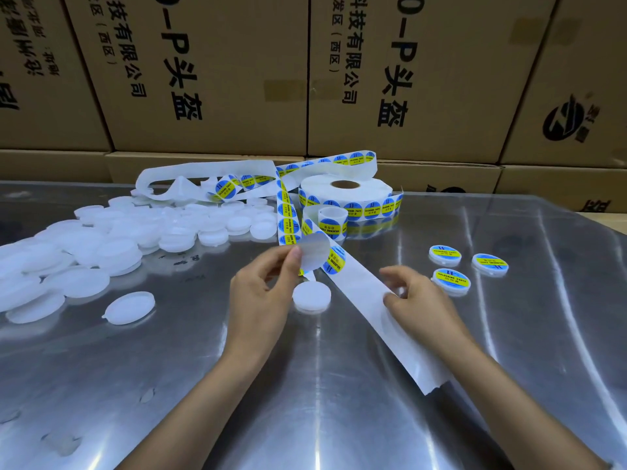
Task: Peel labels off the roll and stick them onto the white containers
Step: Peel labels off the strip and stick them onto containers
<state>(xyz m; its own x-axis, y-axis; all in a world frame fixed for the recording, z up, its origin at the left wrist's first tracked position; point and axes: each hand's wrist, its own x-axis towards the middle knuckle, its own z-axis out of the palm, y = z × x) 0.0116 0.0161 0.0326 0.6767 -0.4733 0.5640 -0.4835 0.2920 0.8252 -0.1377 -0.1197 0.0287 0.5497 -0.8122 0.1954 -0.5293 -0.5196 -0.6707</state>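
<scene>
The left hand [268,283] pinches a round peeled sticker [315,251] above the small round white plastic container [311,296], the right hand [412,300] pinches the white backing strip [366,286]; the sticker should go down flat and centred.

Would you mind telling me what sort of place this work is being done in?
Probably a small packing workshop or warehouse: stacked printed cardboard cartons behind a metal worktable, a label roll, and a heap of unlabelled white containers.
</scene>
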